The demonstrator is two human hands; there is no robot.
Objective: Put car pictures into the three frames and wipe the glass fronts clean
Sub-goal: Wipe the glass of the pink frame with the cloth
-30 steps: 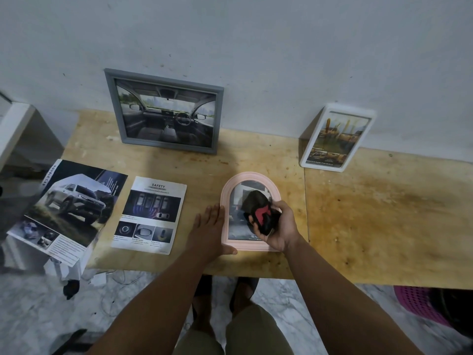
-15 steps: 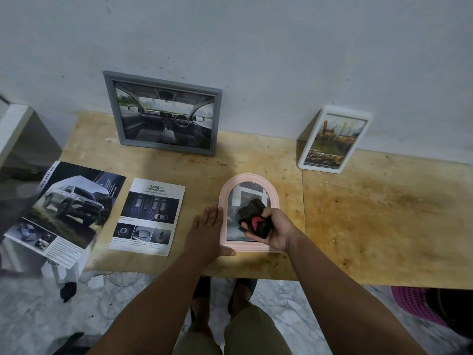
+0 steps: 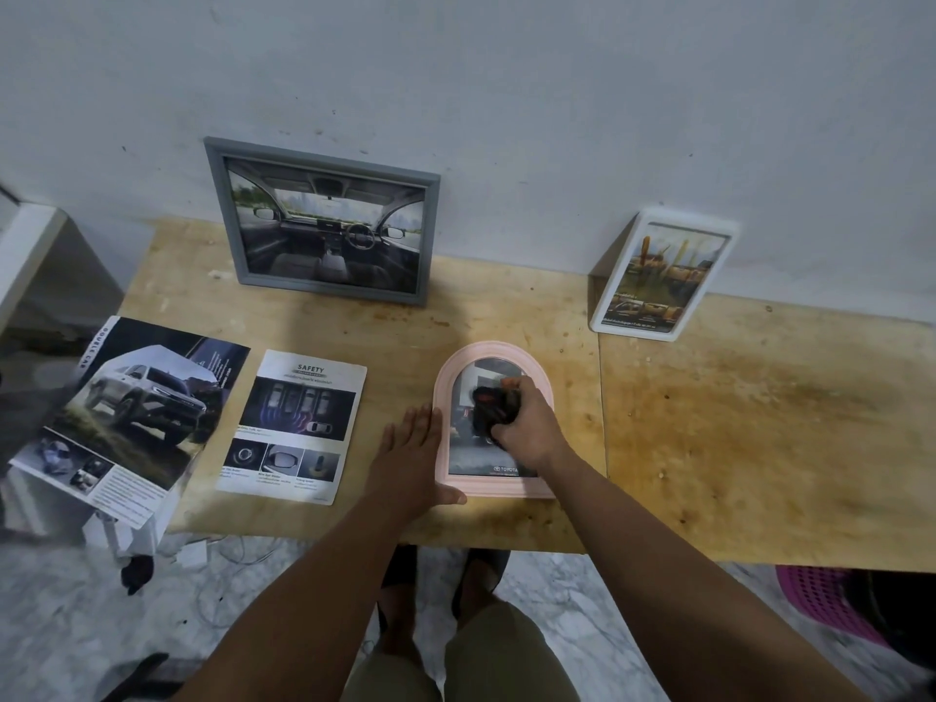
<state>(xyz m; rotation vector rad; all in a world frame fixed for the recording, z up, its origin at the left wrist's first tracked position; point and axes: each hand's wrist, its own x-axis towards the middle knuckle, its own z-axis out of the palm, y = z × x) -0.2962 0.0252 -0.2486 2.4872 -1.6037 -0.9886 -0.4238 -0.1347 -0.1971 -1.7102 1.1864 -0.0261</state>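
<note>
Pale, stained plywood makes up the bench (image 3: pixel 734 438), pushed against a grey-white wall. At its back edge, left of the middle, a grey rectangular frame (image 3: pixel 324 222) leans on the wall, holding a picture of a car's dashboard and steering wheel. On the left edge, hanging partly off the bench, lies a large car brochure (image 3: pixel 131 418) showing a silver pickup, with "DOUBLE CAB" readable along its side. Just right of it a smaller white leaflet (image 3: pixel 294 428) lies flat, headed "SAFETY". Near the back edge to the right, a white rounded-corner frame (image 3: pixel 661 281) stands tilted against the wall with a picture of yellowish cars; its small print is too fine to read. By the front edge, about mid-bench, a pink arch-topped frame (image 3: pixel 494 423) lies flat, face up, with "TOYOTA" printed along the bottom of its picture. The left hand (image 3: pixel 413 450) lies flat on the bench, fingers straight and together, pressed against the pink frame's left side, the thumb reaching along its lower corner. The right hand (image 3: pixel 527 428) reaches in from the front, fingers curled round a bunched black cloth with a red patch (image 3: pixel 489 405), pressing it on the glass.
</note>
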